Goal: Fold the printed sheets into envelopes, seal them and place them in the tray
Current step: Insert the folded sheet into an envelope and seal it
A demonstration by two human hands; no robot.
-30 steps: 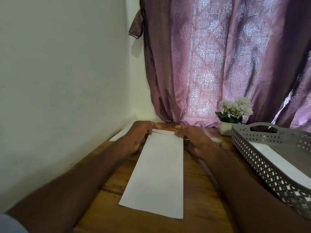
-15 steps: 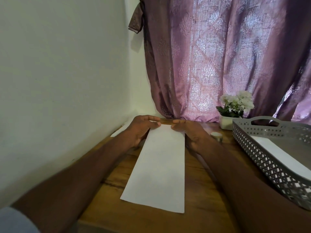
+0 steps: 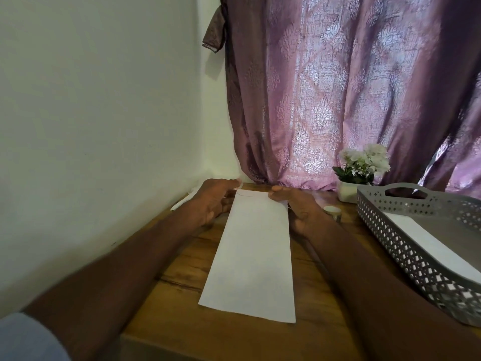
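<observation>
hands slid apart; tray beside sheet.

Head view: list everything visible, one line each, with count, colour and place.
folded sheet: one, white, lengthwise on the table centre
table: one, brown wood, under everything
tray: one, grey, perforated, at right
paper in tray: one, white
flower pot: one, white, white blooms, by the curtain
tape roll: one, pale, left of the tray
spare paper: white, by the wall
curtain: purple, patterned, behind
wall: white, left
left hand: holds the sheet's far left corner
right hand: holds its far right corner
</observation>
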